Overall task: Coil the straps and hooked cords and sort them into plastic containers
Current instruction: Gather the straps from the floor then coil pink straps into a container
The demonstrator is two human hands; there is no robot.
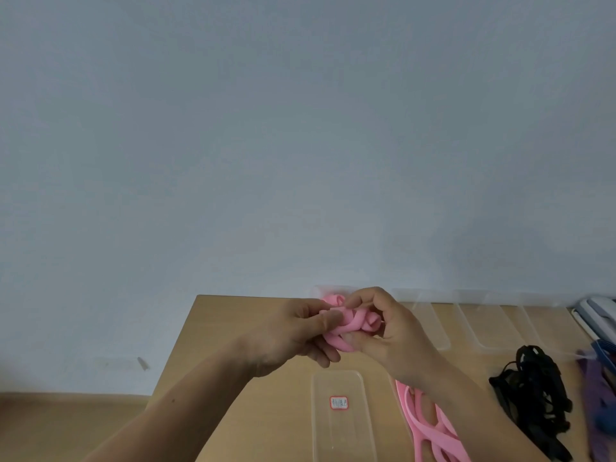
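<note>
1. Across the lower frame, from 6 to 3 o'clock: wooden table [233,328].
2. At 6 o'clock: clear container [315,428] bearing a red-edged label [339,402], resting on the table.
3. At 4 o'clock: tangled black cords [530,395]; at 5 o'clock, loose pink straps [430,428] just beside the container.
4. Above the container: left hand [293,335] and right hand [396,331], fingers curled, both pinching one bundle.
5. Between the hands: pink strap [353,323], partly coiled, held above the table.
</note>
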